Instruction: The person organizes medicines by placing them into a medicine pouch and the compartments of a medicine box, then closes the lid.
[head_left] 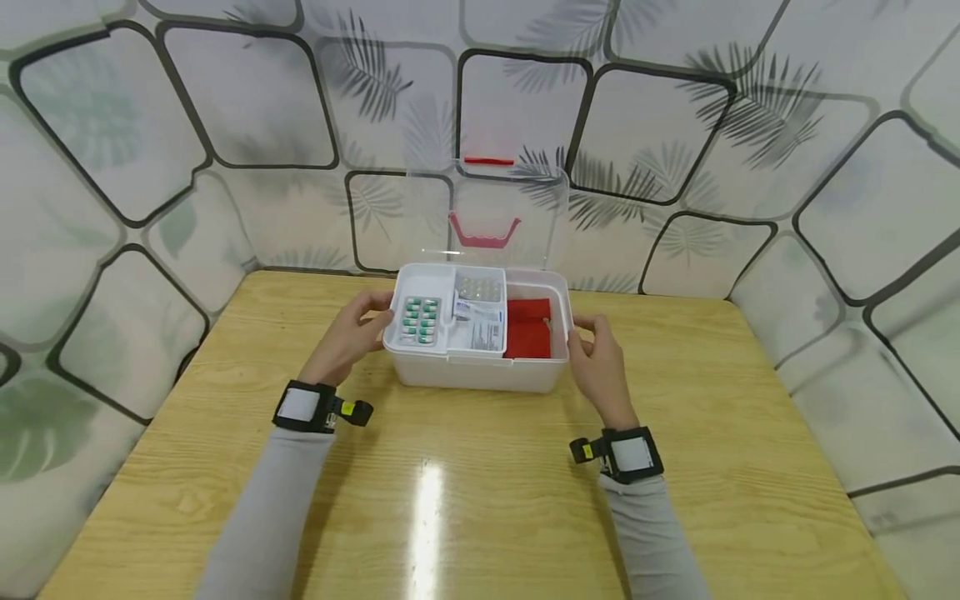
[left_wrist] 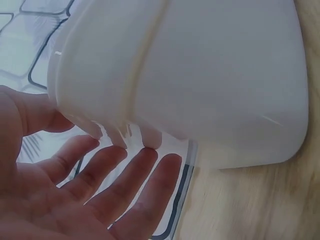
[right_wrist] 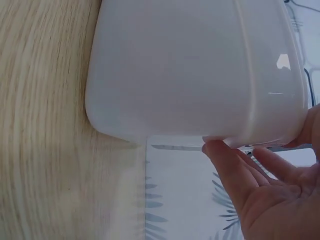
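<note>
A white plastic medicine box [head_left: 480, 375] stands on the table with its clear lid [head_left: 487, 200] raised behind it. Its white tray [head_left: 438, 283] holds a blister pack of green-and-white capsules [head_left: 420, 320], another blister pack [head_left: 480, 289] and a printed packet [head_left: 487, 327]. To the right of the tray, a red pouch [head_left: 527, 333] lies inside the box. At the box's left end, my left hand [head_left: 350, 333] holds it, thumb at the rim and fingertips against the end wall below. My right hand [head_left: 600, 367] grips the opposite end the same way.
The wooden table [head_left: 480, 483] reaches toward me and out on both sides of the box. A patterned wall [head_left: 285, 217] rises close behind the lid, with more wall [head_left: 862, 333] along the right.
</note>
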